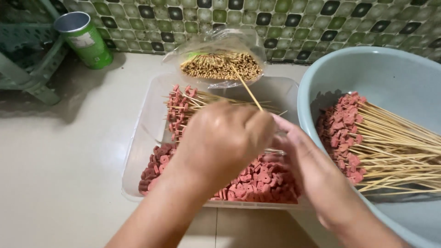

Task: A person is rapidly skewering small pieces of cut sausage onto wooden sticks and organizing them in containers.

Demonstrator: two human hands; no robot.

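While left hand [225,138] pinches a bamboo skewer [245,87] angled up over the clear tray [142,138] of pink meat pieces [262,181], right hand [298,156] sits beside it, grip hidden.

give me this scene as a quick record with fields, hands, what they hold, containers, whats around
left hand: left hand gripping a bamboo skewer that points up and away
right hand: right hand meeting the left, fingertips hidden behind it
under hands: clear tray with loose pink meat pieces and a few filled skewers
right side: grey-blue basin holding a pile of finished skewers
behind tray: plastic bag of bare skewers
far left: green can by the tiled wall
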